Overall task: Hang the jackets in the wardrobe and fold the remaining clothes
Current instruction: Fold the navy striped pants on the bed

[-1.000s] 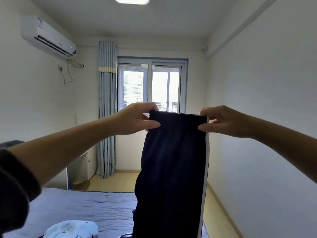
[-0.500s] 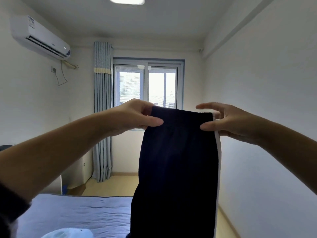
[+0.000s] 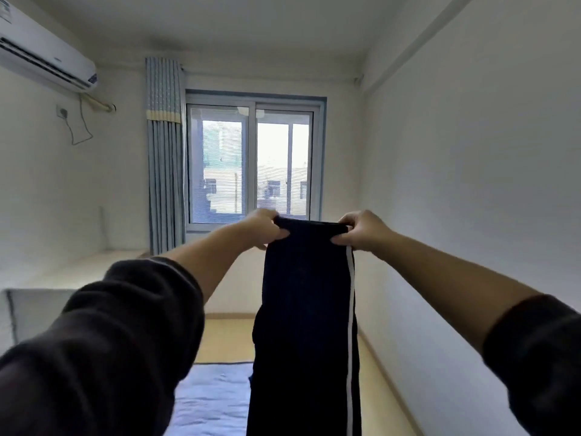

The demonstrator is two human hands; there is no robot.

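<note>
Dark navy trousers (image 3: 306, 309) with a white stripe down their right edge hang straight in front of me, in the air above the foot of the bed. My left hand (image 3: 262, 229) pinches the left end of the waistband. My right hand (image 3: 361, 229) pinches its right end, thumb below and fingers curled over the top. Both arms are stretched forward, sleeves pushed up. The trouser legs run out of the bottom of the view.
A bed with a pale blue sheet (image 3: 213, 401) lies below, partly hidden by my left sleeve. A window (image 3: 251, 165) and a blue curtain (image 3: 165, 152) are on the far wall. An air conditioner (image 3: 44, 58) hangs high on the left. A bare wall runs along the right.
My arms have stretched further forward and my hands have come closer together on the waistband. My fingers have curled tighter. The view has shifted; the pale garment on the bed is gone from sight.
</note>
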